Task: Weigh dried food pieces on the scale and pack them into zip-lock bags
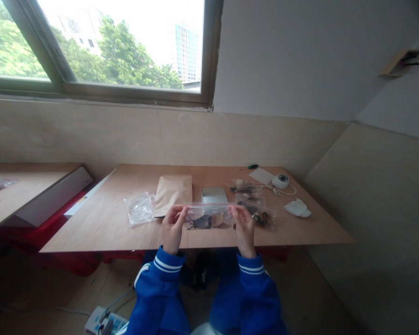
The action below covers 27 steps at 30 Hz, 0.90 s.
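Observation:
A clear zip bag [209,221] with a red seal line is stretched between my two hands, above the table's front edge. Dark and tan dried pieces lie inside it; their kind is too small to tell. My left hand [173,228] pinches the bag's upper left corner. At the upper right corner, my right hand [243,228] pinches it too. Behind the bag sits a flat silver-topped device [214,195], partly hidden. Other filled clear bags [264,217] lie just right of my right hand. To the left is a brown paper bag [174,190].
Crumpled clear plastic bags [139,209] lie left on the wooden table [101,223]. Toward the right are a white round device [280,181] with a cable, crumpled white tissue [297,208], a white card [261,176] and a green-handled tool [253,166]. A power strip [104,321] is on the floor.

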Each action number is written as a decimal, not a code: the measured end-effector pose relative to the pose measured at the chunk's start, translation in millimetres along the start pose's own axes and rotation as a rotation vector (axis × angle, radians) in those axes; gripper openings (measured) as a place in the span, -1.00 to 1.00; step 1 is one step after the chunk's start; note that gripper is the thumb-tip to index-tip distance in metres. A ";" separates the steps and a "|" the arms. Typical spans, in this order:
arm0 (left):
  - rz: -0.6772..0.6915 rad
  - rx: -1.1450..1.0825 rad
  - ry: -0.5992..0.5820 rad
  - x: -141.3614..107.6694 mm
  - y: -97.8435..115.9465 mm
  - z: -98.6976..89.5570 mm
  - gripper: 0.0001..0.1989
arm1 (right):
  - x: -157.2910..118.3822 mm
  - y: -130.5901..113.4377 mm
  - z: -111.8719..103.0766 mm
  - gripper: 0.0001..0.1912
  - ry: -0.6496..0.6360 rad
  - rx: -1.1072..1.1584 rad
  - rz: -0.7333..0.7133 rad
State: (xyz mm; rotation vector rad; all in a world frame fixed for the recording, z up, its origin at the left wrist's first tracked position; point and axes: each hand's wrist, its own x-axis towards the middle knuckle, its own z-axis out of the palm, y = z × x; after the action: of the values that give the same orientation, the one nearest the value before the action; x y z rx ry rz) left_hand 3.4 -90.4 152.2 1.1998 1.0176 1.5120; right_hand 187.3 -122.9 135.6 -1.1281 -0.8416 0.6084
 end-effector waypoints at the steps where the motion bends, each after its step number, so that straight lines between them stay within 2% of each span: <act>1: 0.016 0.006 0.001 0.0 0.5 -0.1 -0.78 | 0.0 0.0 -0.2 -0.81 0.010 0.007 0.003; 6: 0.060 0.026 0.023 0.6 1.0 -0.9 -0.78 | 0.2 -1.7 -0.9 -0.82 0.006 0.011 -0.012; 9: 0.086 0.026 0.045 1.6 0.1 1.1 -0.77 | 0.2 -1.5 0.9 -0.81 0.018 0.053 0.029; 12: 0.052 -0.054 0.009 1.1 -3.1 5.9 -0.77 | -1.3 0.0 5.4 -0.80 0.012 0.131 0.081; 16: 0.024 -0.205 0.001 -2.7 -11.2 11.8 -0.78 | -5.5 2.1 12.4 -0.80 -0.072 0.149 0.090; 21: 0.037 -0.195 -0.023 -4.2 -14.8 12.0 -0.79 | -7.0 5.4 15.5 -0.78 -0.095 0.048 0.081; 27: -0.040 -0.210 -0.044 -0.9 -13.8 12.1 -0.79 | -4.5 7.0 13.3 -0.78 -0.059 0.060 0.093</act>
State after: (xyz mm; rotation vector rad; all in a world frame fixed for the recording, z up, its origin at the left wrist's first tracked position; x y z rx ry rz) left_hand 17.6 -87.4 141.0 1.0540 0.8264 1.5137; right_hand 173.7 -117.2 130.3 -1.1037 -0.8190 0.7428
